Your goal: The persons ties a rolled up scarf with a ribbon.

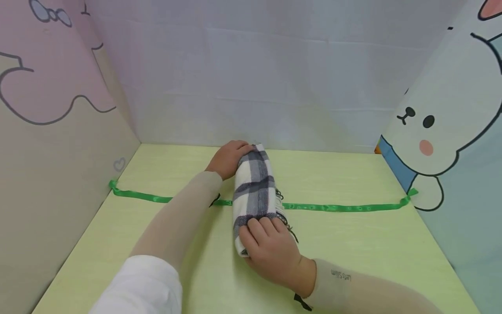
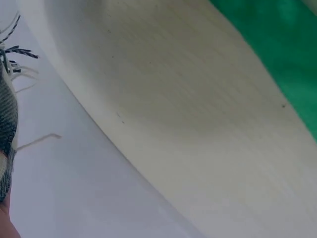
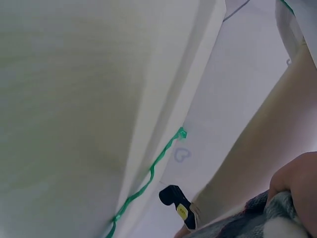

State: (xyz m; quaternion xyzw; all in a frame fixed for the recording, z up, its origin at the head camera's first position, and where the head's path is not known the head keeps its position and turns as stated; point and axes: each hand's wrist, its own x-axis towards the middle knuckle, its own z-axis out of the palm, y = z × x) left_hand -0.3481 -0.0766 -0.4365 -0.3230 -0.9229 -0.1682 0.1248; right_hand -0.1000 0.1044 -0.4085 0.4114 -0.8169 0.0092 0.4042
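A grey-and-white plaid scarf [image 1: 255,187], folded into a thick narrow bundle with fringe along its right side, lies lengthwise on the pale table in the head view. At its far end my left hand [image 1: 228,159] grips the cloth, fingers over the top. My right hand [image 1: 273,253] holds the near end, its fingers curled over the edge. In the left wrist view, only a strip of scarf [image 2: 7,129] with loose fringe threads shows at the left border. Down in the right wrist view's corner, the right hand [image 3: 301,183] holds bunched scarf cloth [image 3: 237,227].
A green ribbon [image 1: 333,208] runs across the table [image 1: 353,253], passing beneath the scarf. Printed side panels stand left and right, with a pale back wall [image 1: 251,87] behind. A black strap piece with a yellow label [image 3: 182,211] sits at the left wrist.
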